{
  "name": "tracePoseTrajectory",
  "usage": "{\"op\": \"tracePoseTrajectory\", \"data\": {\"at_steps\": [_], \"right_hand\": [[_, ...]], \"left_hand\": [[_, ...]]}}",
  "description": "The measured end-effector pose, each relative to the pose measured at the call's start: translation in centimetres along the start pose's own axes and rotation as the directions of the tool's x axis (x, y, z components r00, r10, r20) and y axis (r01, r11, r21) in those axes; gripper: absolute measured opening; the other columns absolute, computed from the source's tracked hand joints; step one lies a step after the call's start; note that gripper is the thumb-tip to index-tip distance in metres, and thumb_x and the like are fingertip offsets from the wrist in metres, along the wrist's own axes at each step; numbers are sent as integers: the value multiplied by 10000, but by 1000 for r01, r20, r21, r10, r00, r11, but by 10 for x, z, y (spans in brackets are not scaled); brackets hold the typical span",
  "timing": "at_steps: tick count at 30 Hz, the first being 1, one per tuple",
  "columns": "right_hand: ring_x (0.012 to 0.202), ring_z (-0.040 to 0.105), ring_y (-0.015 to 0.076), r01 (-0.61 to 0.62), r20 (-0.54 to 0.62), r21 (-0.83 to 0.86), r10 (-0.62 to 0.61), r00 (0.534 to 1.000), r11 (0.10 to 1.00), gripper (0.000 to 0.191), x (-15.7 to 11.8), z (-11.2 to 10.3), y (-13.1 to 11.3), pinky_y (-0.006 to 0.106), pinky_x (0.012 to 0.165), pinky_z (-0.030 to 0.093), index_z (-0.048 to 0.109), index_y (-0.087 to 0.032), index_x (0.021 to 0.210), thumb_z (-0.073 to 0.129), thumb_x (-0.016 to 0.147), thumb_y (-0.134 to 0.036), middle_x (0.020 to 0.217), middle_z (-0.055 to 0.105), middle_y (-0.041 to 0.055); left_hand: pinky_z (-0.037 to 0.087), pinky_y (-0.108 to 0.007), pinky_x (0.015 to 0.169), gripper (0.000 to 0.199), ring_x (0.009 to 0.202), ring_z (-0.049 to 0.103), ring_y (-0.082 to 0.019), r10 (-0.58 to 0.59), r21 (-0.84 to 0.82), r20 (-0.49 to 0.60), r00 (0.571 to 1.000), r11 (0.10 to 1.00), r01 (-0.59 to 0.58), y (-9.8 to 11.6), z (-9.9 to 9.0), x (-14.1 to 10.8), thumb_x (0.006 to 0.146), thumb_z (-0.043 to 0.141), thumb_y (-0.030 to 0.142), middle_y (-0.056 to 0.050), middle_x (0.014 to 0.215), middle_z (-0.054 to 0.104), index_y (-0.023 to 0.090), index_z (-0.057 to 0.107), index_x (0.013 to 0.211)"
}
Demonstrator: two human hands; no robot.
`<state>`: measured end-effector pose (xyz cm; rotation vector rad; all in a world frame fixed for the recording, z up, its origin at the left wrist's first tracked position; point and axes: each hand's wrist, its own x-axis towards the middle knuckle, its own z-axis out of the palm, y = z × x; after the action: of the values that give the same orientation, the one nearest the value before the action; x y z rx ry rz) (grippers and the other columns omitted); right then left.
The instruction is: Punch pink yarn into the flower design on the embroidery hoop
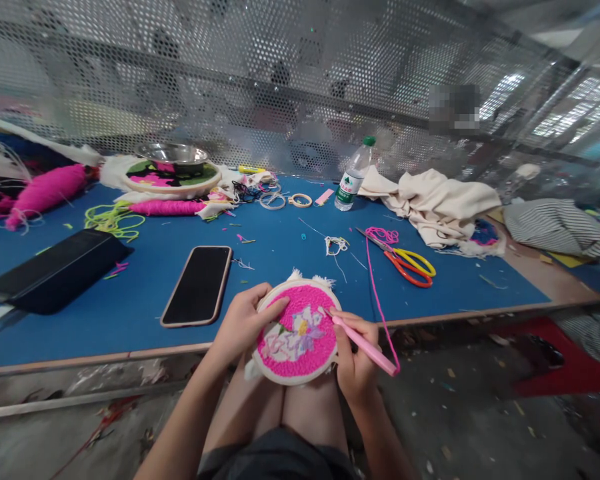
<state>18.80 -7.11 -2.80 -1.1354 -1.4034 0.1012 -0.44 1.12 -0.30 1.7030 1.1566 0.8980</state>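
Note:
My left hand (250,317) grips the left rim of a round embroidery hoop (300,380), its thumb lying over the front. The hoop leans against the table edge above my lap. Its fabric is filled with bright pink loops around a white and lilac flower (304,328) with a yellow centre. In my right hand (356,360) is a pink punch needle (367,343), its tip at the upper right of the hoop's fabric. Pink yarn (377,297) runs from the tool's back end up to a small loose pile on the table.
On the blue table (280,247) are a phone (197,287), a black device (55,270), scissors (400,257) with orange and yellow handles, and a water bottle (351,177). Farther back are another hoop (173,187), a steel bowl (173,153), pink yarn skeins (50,193) and cream cloth (435,200).

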Motion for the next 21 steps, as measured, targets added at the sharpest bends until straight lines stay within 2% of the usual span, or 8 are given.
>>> {"op": "tracePoseTrajectory", "data": {"at_steps": [5,12,17,21], "right_hand": [[1004,670,220,-2,29,27,1,1000,1000,216,-2,0,1,406,831,575,542,-202,1053,526,882,-71,999,685,97],[971,682,208,-1,33,5,1,999,1000,213,2,0,-1,376,826,575,568,-203,1043,557,872,-77,968,699,78],[903,686,196,54,29,-65,-52,998,996,224,8,4,1,351,786,578,608,-207,1028,602,848,-74,927,700,67],[918,658,206,110,94,-179,-94,991,978,161,15,11,6,374,801,557,643,-211,938,646,825,-96,942,684,65]], "left_hand": [[317,-230,561,342,607,425,-110,-1,17,-6,1000,1000,1,1,-1,1,825,576,455,41,613,453,175,483,651],[312,-235,569,364,609,418,-108,-7,30,-2,1000,1000,7,2,0,1,833,571,476,41,615,450,172,483,655],[312,-232,567,353,611,413,-105,12,29,8,1000,1000,-12,3,-1,0,841,567,462,43,618,445,172,479,658],[322,-229,578,337,625,424,-106,53,51,51,997,997,-56,4,-5,-2,840,569,446,43,635,455,171,488,664]]}}
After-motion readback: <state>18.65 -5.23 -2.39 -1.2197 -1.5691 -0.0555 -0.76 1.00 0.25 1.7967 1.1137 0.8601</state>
